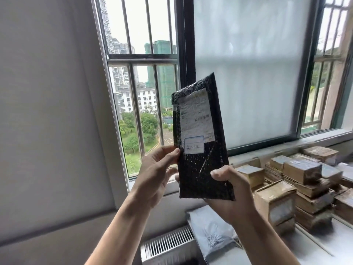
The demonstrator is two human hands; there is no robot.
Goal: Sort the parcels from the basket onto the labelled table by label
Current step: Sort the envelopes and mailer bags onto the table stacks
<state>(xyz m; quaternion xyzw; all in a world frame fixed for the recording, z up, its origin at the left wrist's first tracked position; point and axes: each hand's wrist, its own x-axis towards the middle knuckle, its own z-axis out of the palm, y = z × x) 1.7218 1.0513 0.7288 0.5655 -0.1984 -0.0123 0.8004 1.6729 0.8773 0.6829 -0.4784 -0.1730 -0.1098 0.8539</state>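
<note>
Fingers (169, 153) of left hand (154, 175) pinched the left edge of the black parcel (193, 175), thumb on the front just beside the small blue-bordered tag (193, 147), other fingers behind. Right hand (233, 194) clamped the lower right corner, thumb across the front and the rest wrapped under and behind. Parcel was held up, nearly upright with a slight tilt, in the air before the window (143, 92), above the table's (315, 243) left edge and not touching it. White shipping label (196, 113) sat above the tag under glossy wrap.

Brown parcels (301, 171) were stacked along the table's far edge by the sill, and a grey mailer (212, 226) lay at its left edge. Basket was not in view, and neither were the table's labels.

Step judged: reading the tag, placing not yet done. The writing was too blurred to read. Doing it well likely meant keeping the left thumb off the tag and angling the face away from window glare, since the wrap shone. A two-hand hold suited it until the matching zone was found, then setting it flat, tag up.
</note>
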